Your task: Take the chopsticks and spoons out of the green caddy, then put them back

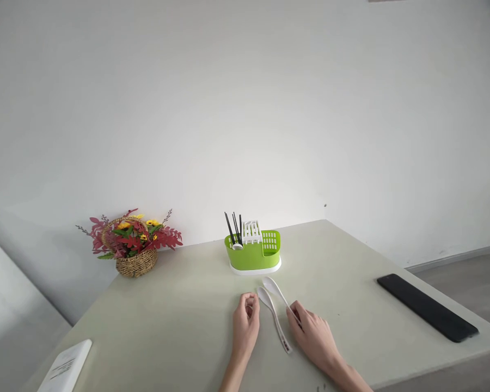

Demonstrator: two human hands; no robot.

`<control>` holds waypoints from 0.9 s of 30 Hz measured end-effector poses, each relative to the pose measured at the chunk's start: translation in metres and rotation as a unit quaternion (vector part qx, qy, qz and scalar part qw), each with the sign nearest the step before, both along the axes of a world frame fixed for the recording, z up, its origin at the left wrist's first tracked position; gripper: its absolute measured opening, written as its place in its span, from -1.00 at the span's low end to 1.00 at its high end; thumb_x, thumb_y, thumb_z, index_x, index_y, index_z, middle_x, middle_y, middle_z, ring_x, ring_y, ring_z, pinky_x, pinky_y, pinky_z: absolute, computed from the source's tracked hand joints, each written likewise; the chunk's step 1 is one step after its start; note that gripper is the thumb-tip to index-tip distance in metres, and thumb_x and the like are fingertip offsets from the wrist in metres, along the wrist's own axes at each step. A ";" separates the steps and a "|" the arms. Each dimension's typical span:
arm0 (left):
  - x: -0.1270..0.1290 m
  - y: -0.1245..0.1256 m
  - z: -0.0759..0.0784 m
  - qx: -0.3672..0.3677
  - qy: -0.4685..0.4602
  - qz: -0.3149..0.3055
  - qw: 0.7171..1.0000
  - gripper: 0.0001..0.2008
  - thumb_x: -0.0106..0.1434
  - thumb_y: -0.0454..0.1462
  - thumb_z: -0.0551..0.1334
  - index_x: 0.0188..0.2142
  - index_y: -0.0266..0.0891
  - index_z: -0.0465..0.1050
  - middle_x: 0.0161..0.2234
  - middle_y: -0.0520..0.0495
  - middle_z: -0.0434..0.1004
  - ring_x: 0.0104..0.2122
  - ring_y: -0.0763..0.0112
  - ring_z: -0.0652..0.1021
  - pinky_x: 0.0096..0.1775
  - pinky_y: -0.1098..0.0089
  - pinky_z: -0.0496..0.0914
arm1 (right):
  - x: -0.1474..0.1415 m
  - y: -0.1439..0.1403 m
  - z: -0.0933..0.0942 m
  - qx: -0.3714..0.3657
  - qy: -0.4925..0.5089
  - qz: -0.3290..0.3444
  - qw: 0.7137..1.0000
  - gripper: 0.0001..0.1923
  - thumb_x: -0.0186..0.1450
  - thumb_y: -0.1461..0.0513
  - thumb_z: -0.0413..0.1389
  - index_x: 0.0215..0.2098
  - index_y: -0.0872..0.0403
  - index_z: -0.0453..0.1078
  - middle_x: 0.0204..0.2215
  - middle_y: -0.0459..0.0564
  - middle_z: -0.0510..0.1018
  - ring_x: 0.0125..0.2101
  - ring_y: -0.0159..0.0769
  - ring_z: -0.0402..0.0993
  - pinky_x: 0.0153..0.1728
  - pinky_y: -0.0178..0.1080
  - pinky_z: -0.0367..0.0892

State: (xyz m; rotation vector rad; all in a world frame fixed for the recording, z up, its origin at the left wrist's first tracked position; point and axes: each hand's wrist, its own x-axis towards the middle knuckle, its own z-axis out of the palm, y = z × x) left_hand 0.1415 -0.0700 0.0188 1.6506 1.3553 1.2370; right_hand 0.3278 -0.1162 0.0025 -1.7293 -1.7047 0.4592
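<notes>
My right hand [313, 329] grips the handle of a white spoon [278, 294], whose bowl points away from me toward the green caddy. Just left of it, a second white spoon [274, 314] with a dark pattern at its handle end lies on the table between my hands. My left hand [247, 317] rests beside that second spoon's bowl, fingers curled in and closed, with nothing visible in them. Beyond both spoons stands a green utensil caddy [249, 261] on a white base. Black chopsticks [234, 228], a white spoon [237, 246] and a white slotted rack [252, 232] are in it.
A wicker basket [136, 265] of red and yellow flowers stands at the back left. On the right lies a long black case-like object [427, 307]. A white box [65, 367] with print sits at the near left table edge. The wall borders the table's back.
</notes>
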 end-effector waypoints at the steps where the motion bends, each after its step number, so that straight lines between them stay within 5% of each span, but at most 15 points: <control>1: 0.000 -0.001 0.002 -0.006 -0.007 -0.004 1.000 -0.50 0.36 0.17 0.09 -0.11 -0.18 0.43 -0.42 0.01 0.45 -0.46 0.35 0.45 -0.34 0.36 0.37 | 0.000 -0.002 0.001 0.009 0.036 0.001 0.999 -0.65 0.50 -0.01 -0.23 -0.35 -0.06 0.15 -0.50 -0.10 0.52 -0.50 -0.22 0.45 -0.44 -0.29 0.10; 7: -0.005 0.002 0.020 -0.091 -0.080 -0.068 0.990 -0.32 0.30 0.27 0.08 0.13 -0.19 0.32 -0.53 0.19 0.18 -0.61 0.49 0.22 -0.52 0.46 0.18 | -0.003 -0.015 0.013 0.027 0.170 0.077 0.982 -0.57 0.48 -0.13 -0.19 -0.39 -0.06 0.14 -0.56 -0.16 0.37 -0.52 -0.29 0.27 -0.41 -0.29 0.19; 12: -0.014 -0.001 0.044 -0.095 -0.071 -0.122 0.985 -0.52 0.34 0.20 0.12 -0.32 -0.17 0.31 -0.58 0.22 0.03 -0.62 0.56 0.12 -0.56 0.52 0.08 | -0.011 -0.024 0.026 0.012 0.207 0.151 0.967 -0.54 0.47 -0.14 -0.14 -0.41 -0.01 0.17 -0.56 -0.18 0.26 -0.51 -0.35 0.17 -0.43 -0.31 0.12; 15: -0.026 -0.003 0.059 -0.075 -0.045 -0.120 0.989 -0.54 0.35 0.16 0.14 -0.38 -0.17 0.28 -0.62 0.21 0.08 -0.63 0.56 0.18 -0.56 0.53 0.11 | -0.009 -0.026 0.034 0.004 0.236 0.173 0.956 -0.54 0.47 -0.12 -0.10 -0.41 0.01 0.19 -0.55 -0.21 0.21 -0.50 -0.38 0.11 -0.44 -0.31 0.06; 21: -0.066 0.020 0.098 0.053 -0.123 0.057 0.989 -0.58 0.34 0.12 0.19 -0.34 -0.19 0.34 -0.54 0.11 0.36 -0.63 0.53 0.34 -0.57 0.52 0.24 | 0.012 -0.022 0.034 -0.024 0.277 0.172 0.945 -0.58 0.46 -0.14 -0.09 -0.07 -0.01 0.30 -0.53 -0.25 0.16 -0.51 -0.37 0.11 -0.44 -0.30 0.09; 27: -0.101 0.057 0.147 0.191 -0.100 0.186 0.959 -0.65 0.35 0.04 0.22 -0.15 -0.19 0.42 -0.25 -0.04 0.57 -0.64 0.60 0.43 -0.54 0.50 0.38 | 0.016 -0.018 0.017 -0.058 0.318 0.086 0.943 -0.45 0.39 -0.25 -0.11 -0.05 -0.02 0.32 -0.56 -0.25 0.14 -0.56 -0.36 0.11 -0.46 -0.28 0.12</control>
